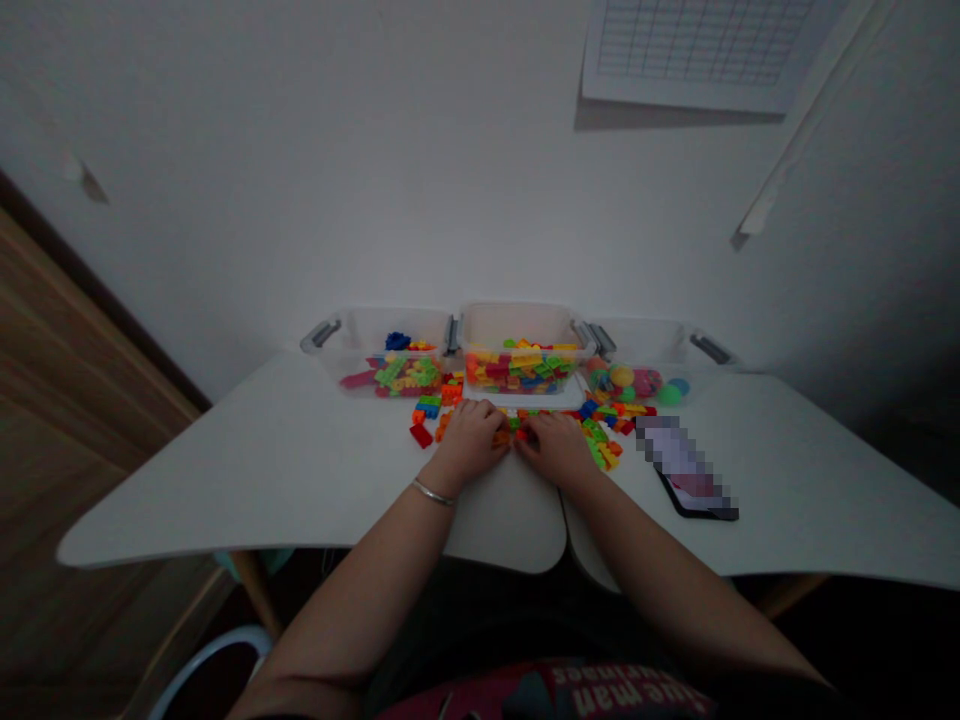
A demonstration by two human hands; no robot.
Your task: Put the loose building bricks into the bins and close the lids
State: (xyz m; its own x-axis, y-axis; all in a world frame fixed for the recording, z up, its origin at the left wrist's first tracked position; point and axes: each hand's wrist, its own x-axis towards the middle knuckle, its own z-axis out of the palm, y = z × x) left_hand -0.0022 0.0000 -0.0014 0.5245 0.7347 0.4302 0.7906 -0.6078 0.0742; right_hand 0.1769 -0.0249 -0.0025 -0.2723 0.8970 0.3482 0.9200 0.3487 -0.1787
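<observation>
In the head view, both of my hands are close together over a pile of plastic building bricks on the white table. My left hand point(472, 440), with a bracelet at the wrist, has its fingers curled around an orange building brick point(500, 438). Just to the right, my right hand point(559, 448) is closed with a red building brick point(523, 435) at its fingertips. The fingers partly hide both bricks. Loose bricks lie around the hands: a dark red one point(421, 436) at left, green and yellow ones point(602, 445) at right.
Behind the hands stand a middle clear bin point(525, 325) of bricks, a left bin point(397, 325) of toy pieces and a right bin point(649, 345) with colourful balls. A phone point(690, 470) lies right of my right hand. The white table point(300, 480) meets the wall.
</observation>
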